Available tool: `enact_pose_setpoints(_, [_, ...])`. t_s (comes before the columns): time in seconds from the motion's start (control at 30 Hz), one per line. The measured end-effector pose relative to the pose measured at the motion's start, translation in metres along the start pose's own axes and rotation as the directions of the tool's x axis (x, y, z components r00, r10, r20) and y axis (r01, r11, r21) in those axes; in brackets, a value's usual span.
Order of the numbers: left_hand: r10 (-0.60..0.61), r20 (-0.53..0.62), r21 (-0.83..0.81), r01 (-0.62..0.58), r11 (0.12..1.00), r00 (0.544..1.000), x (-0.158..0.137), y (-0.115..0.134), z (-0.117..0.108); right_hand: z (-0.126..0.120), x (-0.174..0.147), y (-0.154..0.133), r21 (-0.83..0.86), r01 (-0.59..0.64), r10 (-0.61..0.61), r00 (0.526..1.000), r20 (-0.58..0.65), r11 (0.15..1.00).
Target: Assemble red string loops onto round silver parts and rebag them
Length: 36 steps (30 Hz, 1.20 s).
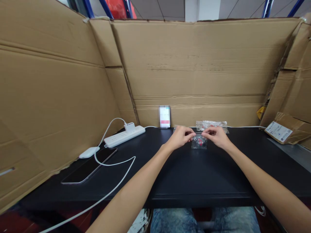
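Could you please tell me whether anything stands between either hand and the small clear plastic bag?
Nothing visible does: the left hand and right hand both pinch the small clear plastic bag near its upper edge; other clear packaging lies beyond it.

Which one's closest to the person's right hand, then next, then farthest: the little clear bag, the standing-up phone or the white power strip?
1. Little clear bag: right at the right hand.
2. Standing-up phone: left, at the back.
3. White power strip: farther left.

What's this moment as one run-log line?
left hand: pinching small clear plastic bag, top left | right hand: pinching top right | behind: clear plastic packaging
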<state>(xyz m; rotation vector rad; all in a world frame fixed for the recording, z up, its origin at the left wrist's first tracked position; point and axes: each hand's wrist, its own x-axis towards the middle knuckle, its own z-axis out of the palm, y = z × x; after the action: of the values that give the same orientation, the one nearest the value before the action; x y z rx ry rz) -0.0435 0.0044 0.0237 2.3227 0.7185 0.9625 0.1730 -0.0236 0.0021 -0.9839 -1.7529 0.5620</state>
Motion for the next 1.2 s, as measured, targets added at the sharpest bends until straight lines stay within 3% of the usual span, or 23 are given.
enact_pose_setpoints(0.27, [-0.025, 0.050, 0.011, 0.024, 1.000, 0.998, 0.001, -0.005, -0.006, -0.005, 0.002, 0.005, 0.051, -0.082, 0.081, 0.996, 0.026, 0.995])
enact_pose_setpoints(0.53, [-0.032, 0.052, 0.058, 0.029, 0.998, 0.998, 0.000, -0.007, -0.009, -0.008, 0.000, 0.005, 0.066, -0.081, 0.079, 0.996, 0.040, 0.995])
enact_pose_setpoints(0.7, [-0.084, 0.012, -0.088, 0.085, 0.993, 0.996, -0.003, -0.021, 0.011, -0.009, -0.003, 0.005, 0.088, -0.090, 0.089, 0.996, 0.014, 0.992])
enact_pose_setpoints(0.93, [-0.135, 0.143, -0.307, 0.173, 0.936, 0.981, -0.002, -0.034, 0.032, -0.003, -0.004, 0.004, 0.221, -0.111, 0.127, 0.990, -0.058, 0.969])
enact_pose_setpoints(1.03, [-0.204, 0.093, -0.376, 0.224, 0.899, 0.975, 0.000, -0.035, 0.026, -0.004, -0.003, 0.007, 0.234, -0.130, 0.154, 0.984, -0.087, 0.963])
enact_pose_setpoints(1.2, [-0.352, -0.109, -0.467, 0.265, 0.844, 0.930, 0.004, -0.043, 0.006, -0.005, -0.003, 0.020, 0.160, -0.178, 0.198, 0.973, -0.116, 0.971])
